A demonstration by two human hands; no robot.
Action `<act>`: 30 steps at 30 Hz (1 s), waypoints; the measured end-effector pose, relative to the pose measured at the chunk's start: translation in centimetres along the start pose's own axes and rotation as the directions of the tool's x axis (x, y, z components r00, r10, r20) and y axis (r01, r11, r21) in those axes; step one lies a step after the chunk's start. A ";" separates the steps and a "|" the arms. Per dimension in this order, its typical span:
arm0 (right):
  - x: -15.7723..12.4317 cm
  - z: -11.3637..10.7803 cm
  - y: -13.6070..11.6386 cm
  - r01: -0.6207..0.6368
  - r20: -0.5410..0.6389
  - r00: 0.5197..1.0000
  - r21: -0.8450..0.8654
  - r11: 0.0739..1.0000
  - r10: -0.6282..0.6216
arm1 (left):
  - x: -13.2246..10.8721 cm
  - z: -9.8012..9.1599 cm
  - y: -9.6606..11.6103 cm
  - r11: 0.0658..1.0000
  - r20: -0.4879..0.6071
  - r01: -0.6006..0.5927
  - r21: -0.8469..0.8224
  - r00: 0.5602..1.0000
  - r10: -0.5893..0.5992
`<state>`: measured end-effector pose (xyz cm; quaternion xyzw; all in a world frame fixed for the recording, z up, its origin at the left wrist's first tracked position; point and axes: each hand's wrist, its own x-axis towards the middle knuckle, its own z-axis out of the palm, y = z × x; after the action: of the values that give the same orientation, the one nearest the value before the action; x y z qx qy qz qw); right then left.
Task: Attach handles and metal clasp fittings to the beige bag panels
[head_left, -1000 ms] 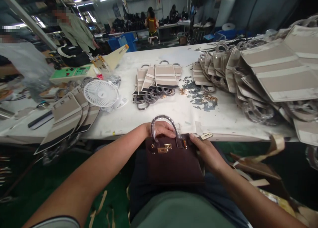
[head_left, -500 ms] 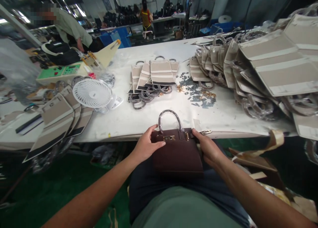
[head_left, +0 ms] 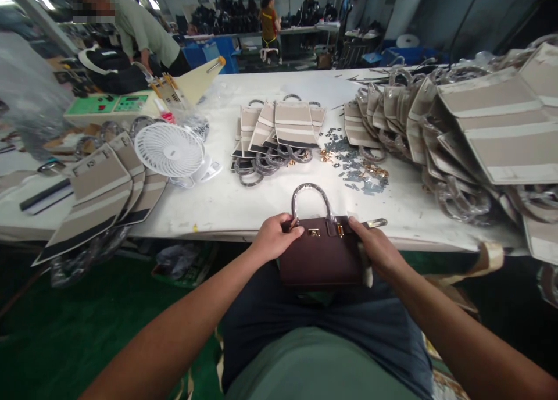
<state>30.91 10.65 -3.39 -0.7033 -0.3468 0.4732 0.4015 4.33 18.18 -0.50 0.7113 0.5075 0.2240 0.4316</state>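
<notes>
— Doing what with the hands?
— Clamping one bag [head_left: 320, 260], dark brown and roughly upright, over the lap [head_left: 261, 313], at the near edge of the counter [head_left: 239, 208]. Gripped at 10 o'clock by the left hand [head_left: 274, 238], at 2 by the right hand [head_left: 374, 244].
— At which step?
— Probably steadying the bag and working its upper fittings. Perhaps pinching something near the left thumb, too small to tell. With one strap end [head_left: 377, 222], metal-plated, past the right hand toward 2.
— Calling for what next?
— Seemingly for a firm right hold and light left fingers beside the clasp [head_left: 314, 232].
— Now count outward.
— On the bag: one clasp, one buckle [head_left: 340, 230], one film-wrapped handle [head_left: 311, 186] at 12. On the counter: one fan [head_left: 168, 150] at 10; near panels [head_left: 102, 182], about three, between 9 and 10; far panels [head_left: 294, 121], at least four, at 11; metal pieces [head_left: 364, 182] at 1, beyond counting; likewise the panel heap [head_left: 492, 138] at 2.
— Any people?
— Two for sure: one bending co-worker [head_left: 152, 31] between 10 and 11, one standing co-worker [head_left: 269, 22] between 11 and 12.
</notes>
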 end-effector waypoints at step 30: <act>9.2 6.6 -13.7 -0.033 0.255 0.944 0.708 0.706 -0.211 | 5.1 0.4 0.1 0.820 0.043 0.170 0.546 0.972 -0.231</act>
<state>26.12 26.19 3.71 -0.3939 -0.2342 0.6556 0.6001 6.65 22.72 -1.23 0.7572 0.5981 -0.0127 0.2621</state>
